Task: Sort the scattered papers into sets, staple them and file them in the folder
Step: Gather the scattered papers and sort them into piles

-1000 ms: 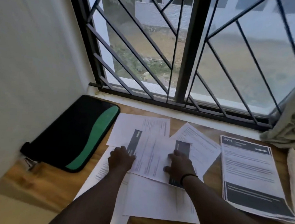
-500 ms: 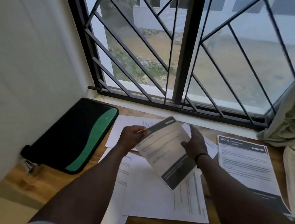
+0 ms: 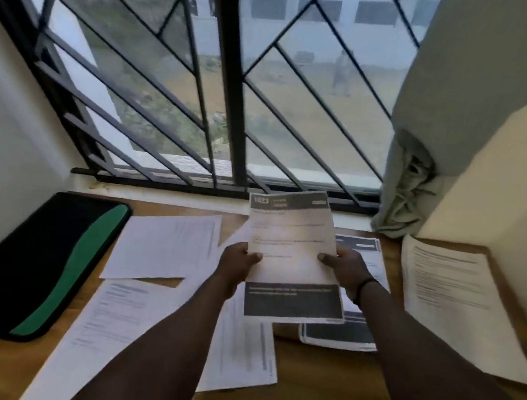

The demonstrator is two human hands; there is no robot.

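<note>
Sheet (image 3: 292, 252), printed, dark band at top and bottom, header number blurred: I held it upright above the desk (image 3: 320, 378), in front of the window (image 3: 227, 86). My left hand (image 3: 238, 265) pinched its left edge, thumb on the face; my right hand (image 3: 346, 269) pinched the right edge the same way. Loose papers (image 3: 164, 245) lay scattered on the desk below and to the left. Stack (image 3: 353, 330) with dark bands lay under the sheet, toward the right. Another stack (image 3: 456, 297) lay at far right. Folder (image 3: 39, 264), black with green stripe, lay flat at left, closed. Curtain (image 3: 415, 180) hung bunched at the right of the window.
</note>
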